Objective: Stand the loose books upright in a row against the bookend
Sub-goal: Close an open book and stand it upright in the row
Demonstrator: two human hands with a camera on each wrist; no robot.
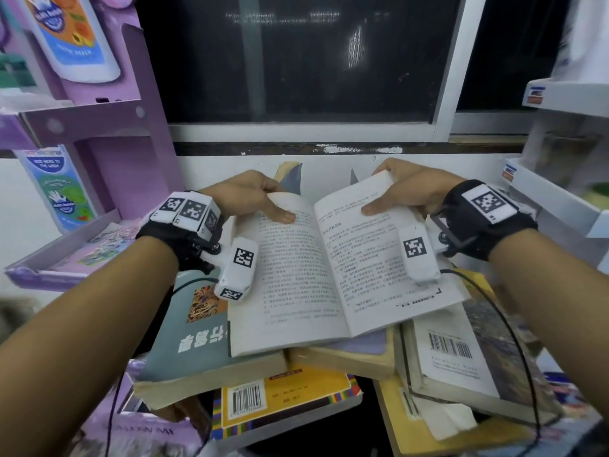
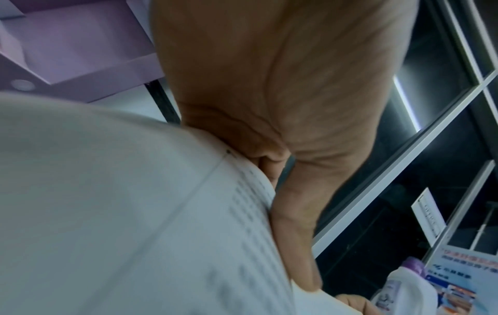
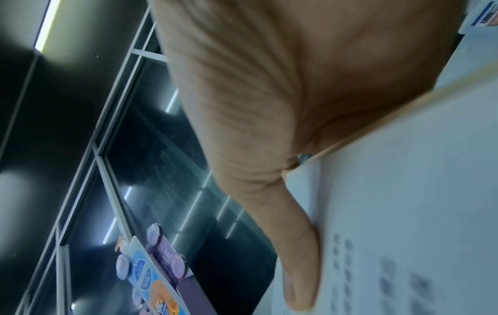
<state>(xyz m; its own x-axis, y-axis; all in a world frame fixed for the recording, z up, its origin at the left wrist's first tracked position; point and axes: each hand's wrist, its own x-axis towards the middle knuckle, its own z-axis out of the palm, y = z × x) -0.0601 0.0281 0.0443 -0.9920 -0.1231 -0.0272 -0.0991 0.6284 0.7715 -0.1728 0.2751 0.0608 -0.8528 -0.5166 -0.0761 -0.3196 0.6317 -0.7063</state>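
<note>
Book: open white-paged paperback (image 1: 333, 265) is lying spread atop pile of loose books (image 1: 329, 384) | left hand (image 1: 244, 197), right hand (image 1: 408, 189) are pinching outer page edges | floppy, light; close, grasp spine.

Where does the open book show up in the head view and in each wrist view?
Head: open book at centre, held by both hands.
Left wrist: its page fills the lower left.
Right wrist: its page fills the lower right.
Shared landmark: the dark window.
</note>
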